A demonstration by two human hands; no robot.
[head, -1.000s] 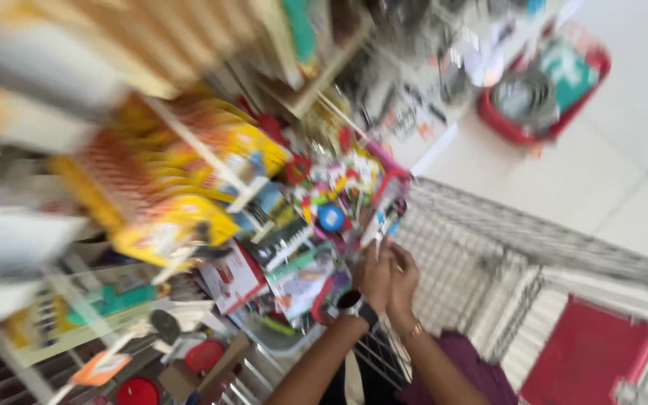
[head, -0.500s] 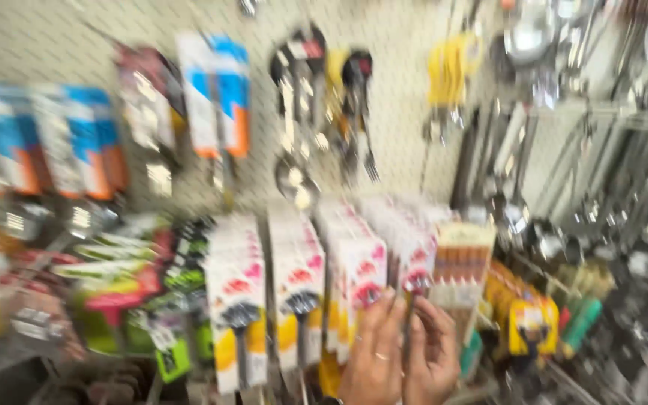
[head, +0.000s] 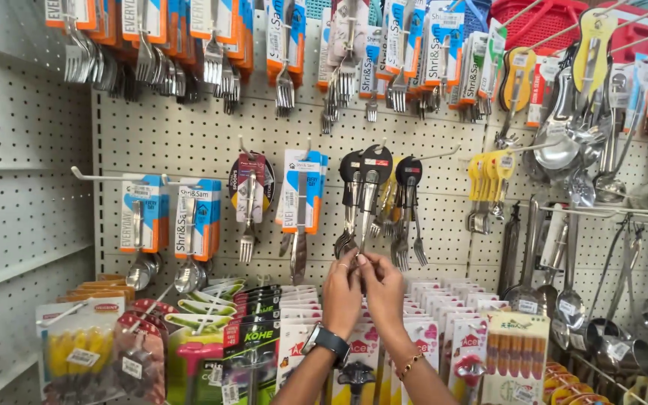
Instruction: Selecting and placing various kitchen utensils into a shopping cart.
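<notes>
Both hands risen, left hand (head: 341, 289), right hand (head: 384, 289); fingers clamped on hanging cutlery pack (head: 367, 196)

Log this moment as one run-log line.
left hand: touching hanging fork pack | right hand: pinching same pack's lower end | backdrop: pegboard

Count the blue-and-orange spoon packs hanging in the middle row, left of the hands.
2: one spoon pack at the far left, another just right of it. More may hang hidden behind them.
</notes>
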